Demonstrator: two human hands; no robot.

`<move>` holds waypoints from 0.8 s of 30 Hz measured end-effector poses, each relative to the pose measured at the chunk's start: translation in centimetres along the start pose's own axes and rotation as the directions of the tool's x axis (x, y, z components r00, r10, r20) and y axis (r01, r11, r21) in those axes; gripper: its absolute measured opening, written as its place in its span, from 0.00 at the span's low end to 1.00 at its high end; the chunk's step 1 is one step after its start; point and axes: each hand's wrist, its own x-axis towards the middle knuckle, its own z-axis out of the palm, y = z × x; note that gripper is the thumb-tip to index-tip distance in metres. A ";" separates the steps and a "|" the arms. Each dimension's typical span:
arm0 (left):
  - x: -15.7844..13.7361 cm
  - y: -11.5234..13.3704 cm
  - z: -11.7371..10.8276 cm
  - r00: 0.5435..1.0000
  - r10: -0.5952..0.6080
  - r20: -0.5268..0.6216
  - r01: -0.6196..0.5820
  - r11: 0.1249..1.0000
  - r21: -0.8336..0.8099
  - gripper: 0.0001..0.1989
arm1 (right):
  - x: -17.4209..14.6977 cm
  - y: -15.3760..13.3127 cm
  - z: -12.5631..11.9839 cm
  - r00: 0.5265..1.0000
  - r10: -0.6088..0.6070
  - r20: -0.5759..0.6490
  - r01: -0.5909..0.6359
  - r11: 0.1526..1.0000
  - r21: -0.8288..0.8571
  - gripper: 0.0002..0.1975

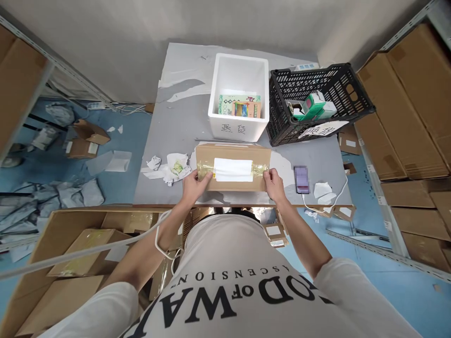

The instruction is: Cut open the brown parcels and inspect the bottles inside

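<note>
A taped cardboard box (233, 151) with a white label (234, 170) across its near side sits at the front of the grey table (179, 117). My left hand (195, 186) grips its left end, thumb pressed on the clear tape. At the opposite end, my right hand (275, 184) pinches the box, thumb on the tape there too. Crumpled white paper (177, 167) lies to the left of my left hand. Right of my right hand is a phone (301, 179) with a white cable (319, 210) plugged in.
Behind the box stand a white foam bin (239, 127) holding colourful flat packs and a black plastic crate (289, 134) with small green-and-white boxes. A large carton of boxes (61, 220) is below on the left. Shelves with cartons (419, 103) line the right.
</note>
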 end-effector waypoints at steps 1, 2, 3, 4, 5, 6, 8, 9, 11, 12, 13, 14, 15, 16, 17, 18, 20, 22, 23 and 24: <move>0.3 0.3 -0.2 1.000 -0.011 -0.007 0.011 1.000 0.021 0.25 | 0.4 -0.4 -0.1 1.000 0.005 0.005 -0.005 0.999 -0.033 0.20; 0.6 0.4 -0.3 1.000 -0.024 -0.010 0.025 0.999 0.042 0.26 | 0.8 -0.8 -0.1 1.000 0.011 0.015 -0.010 0.998 -0.067 0.20; 0.9 0.5 -0.5 0.999 -0.038 -0.009 0.038 0.997 0.062 0.27 | 1.2 -1.1 -0.1 0.999 0.019 0.030 -0.016 0.995 -0.100 0.20; 1.2 0.6 -0.6 0.999 -0.050 -0.007 0.050 0.996 0.077 0.27 | 1.7 -1.4 -0.1 0.998 0.028 0.047 -0.022 0.991 -0.129 0.21; 1.6 0.6 -0.7 0.998 -0.060 -0.006 0.060 0.994 0.095 0.28 | 2.3 -1.7 -0.1 0.997 0.040 0.065 -0.030 0.987 -0.157 0.21; 2.1 0.7 -0.8 0.998 -0.069 -0.008 0.069 0.991 0.118 0.28 | 3.0 -2.0 0.0 0.995 0.053 0.080 -0.038 0.982 -0.183 0.21; 3.5 1.1 -0.8 0.996 -0.084 -0.017 0.086 0.979 0.183 0.29 | 4.6 -2.5 0.3 0.991 0.077 0.108 -0.050 0.970 -0.239 0.22; 4.3 1.4 -0.8 0.996 -0.089 -0.017 0.090 0.972 0.217 0.29 | 5.5 -2.7 0.6 0.989 0.091 0.118 -0.057 0.962 -0.268 0.22; 5.9 2.3 -0.7 0.996 -0.089 0.001 0.085 0.959 0.272 0.29 | 7.1 -2.9 1.1 0.983 0.127 0.131 -0.079 0.944 -0.321 0.22; 6.6 2.7 -0.6 0.996 -0.085 0.017 0.077 0.954 0.290 0.30 | 7.7 -2.7 1.4 0.979 0.149 0.139 -0.093 0.934 -0.344 0.23; 7.1 3.1 -0.4 0.996 -0.082 0.032 0.069 0.950 0.303 0.30 | 8.1 -2.4 1.6 0.974 0.171 0.149 -0.107 0.926 -0.362 0.23; 7.4 3.4 -0.3 0.996 -0.078 0.046 0.059 0.948 0.313 0.30 | 8.1 -2.0 1.8 0.968 0.193 0.161 -0.120 0.919 -0.376 0.23; 7.6 3.6 -0.1 0.996 -0.069 0.061 0.046 0.946 0.321 0.30 | 8.0 -1.5 1.9 0.962 0.211 0.175 -0.131 0.914 -0.385 0.23; 7.6 3.6 0.1 0.996 -0.056 0.076 0.028 0.947 0.321 0.30 | 7.5 -0.9 2.0 0.956 0.228 0.186 -0.140 0.910 -0.391 0.23; 7.5 3.4 0.4 0.995 -0.038 0.093 0.007 0.949 0.314 0.30 | 7.0 -0.2 2.0 0.952 0.243 0.188 -0.153 0.906 -0.395 0.24; 7.2 3.0 0.7 0.994 -0.022 0.111 -0.013 0.953 0.304 0.30 | 6.4 0.3 2.0 0.950 0.256 0.181 -0.167 0.902 -0.397 0.24; 6.4 1.8 1.5 0.988 -0.036 0.150 -0.011 0.953 0.302 0.30 | 5.2 1.1 1.9 0.949 0.269 0.161 -0.187 0.898 -0.400 0.24; 5.6 0.4 2.3 0.980 -0.093 0.177 0.033 0.948 0.315 0.30 | 4.6 1.2 2.0 0.951 0.268 0.157 -0.187 0.898 -0.398 0.23; 5.2 -0.3 2.7 0.976 -0.121 0.183 0.057 0.946 0.318 0.30 | 4.5 1.2 2.1 0.951 0.264 0.161 -0.183 0.901 -0.394 0.22; 4.8 -0.8 3.0 0.973 -0.144 0.181 0.081 0.945 0.317 0.31 | 4.6 1.1 2.1 0.951 0.261 0.166 -0.180 0.904 -0.388 0.21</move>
